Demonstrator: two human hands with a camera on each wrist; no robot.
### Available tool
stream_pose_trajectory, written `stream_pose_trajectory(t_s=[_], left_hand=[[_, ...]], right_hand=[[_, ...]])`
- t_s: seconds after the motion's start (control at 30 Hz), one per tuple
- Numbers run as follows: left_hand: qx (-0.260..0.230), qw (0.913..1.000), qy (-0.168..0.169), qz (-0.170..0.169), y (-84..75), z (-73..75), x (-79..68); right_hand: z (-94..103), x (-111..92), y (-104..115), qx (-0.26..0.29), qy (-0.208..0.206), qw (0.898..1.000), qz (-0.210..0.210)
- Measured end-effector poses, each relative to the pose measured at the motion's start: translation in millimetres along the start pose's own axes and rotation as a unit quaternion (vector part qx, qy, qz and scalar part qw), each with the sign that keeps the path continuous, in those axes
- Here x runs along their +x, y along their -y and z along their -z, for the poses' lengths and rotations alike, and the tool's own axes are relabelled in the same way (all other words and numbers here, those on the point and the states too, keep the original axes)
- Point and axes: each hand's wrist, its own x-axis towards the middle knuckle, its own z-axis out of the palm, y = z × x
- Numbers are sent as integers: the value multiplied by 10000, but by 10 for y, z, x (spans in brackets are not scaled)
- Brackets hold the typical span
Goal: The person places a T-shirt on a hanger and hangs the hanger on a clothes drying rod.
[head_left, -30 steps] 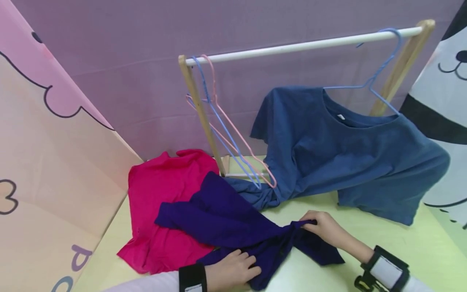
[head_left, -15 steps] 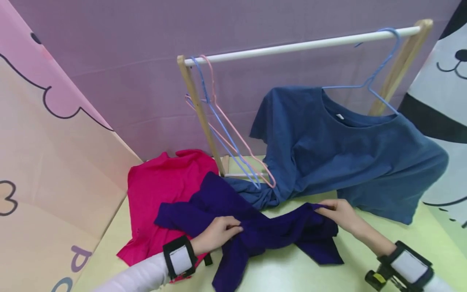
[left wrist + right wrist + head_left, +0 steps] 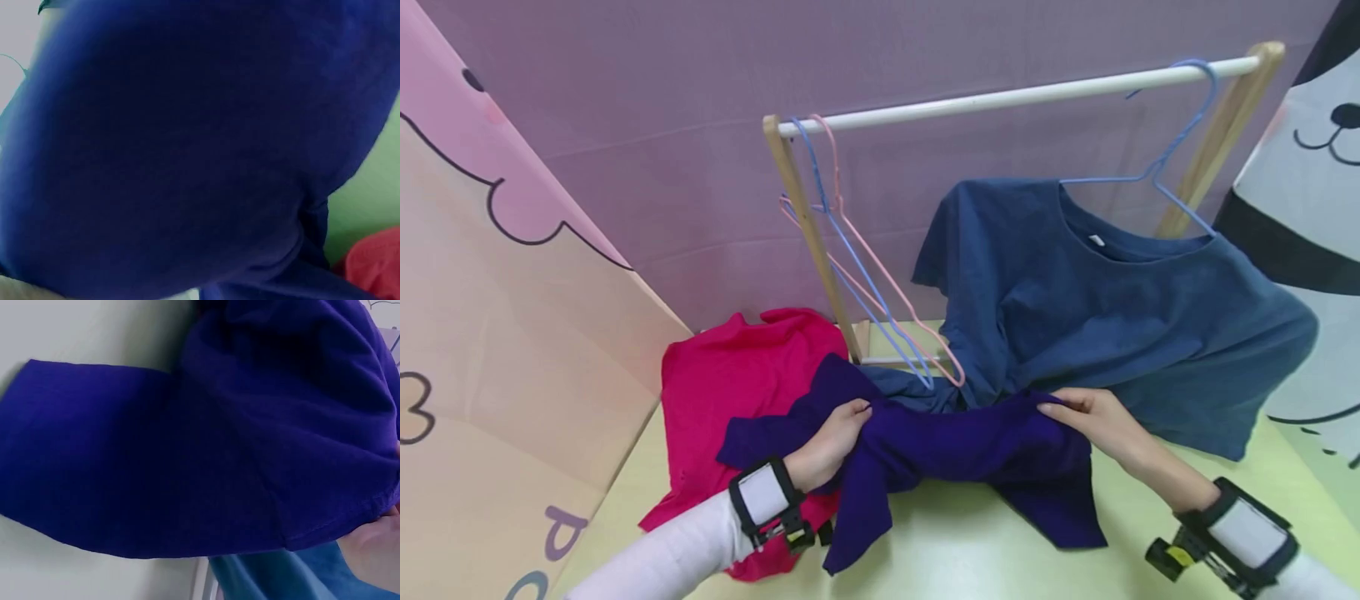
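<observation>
My left hand (image 3: 829,443) and right hand (image 3: 1099,422) pinch the upper edge of a dark purple T-shirt (image 3: 958,446) in the head view. Between them its cloth stretches across, with a part dangling below each hand. Farther left, more of it lies over a red garment (image 3: 718,400). Purple cloth (image 3: 187,137) fills most of the left wrist view and hides nearly all of that hand. In the right wrist view a short sleeve (image 3: 81,444) spreads out to the left, while the right hand (image 3: 372,550) grips a stitched edge at the far right.
Behind the hands stands a small rack with a white bar (image 3: 1000,102). A blue hanger (image 3: 818,179) and a pink hanger (image 3: 839,187) hang at its left end. At the right, a blue-grey T-shirt (image 3: 1075,308) hangs on another blue hanger (image 3: 1187,133), spilling onto the table (image 3: 985,542).
My left hand has gone from lying on the purple T-shirt to pinching it and lifting it up and away. The right hand has drawn its edge rightward and up, spreading the cloth.
</observation>
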Motion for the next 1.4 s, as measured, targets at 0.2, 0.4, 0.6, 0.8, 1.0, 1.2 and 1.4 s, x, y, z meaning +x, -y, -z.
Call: stream_pose_trajectory(t_s=[0.2,0.4,0.6,0.8,1.0,1.2,1.4], left_hand=[[992,9935,-318,-469,-74,29,-25],[1774,9800,466,-777,-143,132,-98],[2368,9588,608,-1449,-132,191,-100],[2946,9359,-223,-1917,-170,244,-108],[2895,9204,-807,-2503,-260,304,-103],[2673,9286,-708,-2474,-354,349,-131],[2546,9424,-269,-2154,-414,325,-168]], right_hand=[[11,-3,58,-10,-189,9998,113],[86,-11,59,-94,-258,9996,79],[115,-12,37,-59,-49,9998,190],[118,16,55,-188,-94,9990,404],[119,67,144,-333,-178,9971,659],[88,182,202,-770,293,9911,1050],[37,325,526,-830,844,9840,1330]])
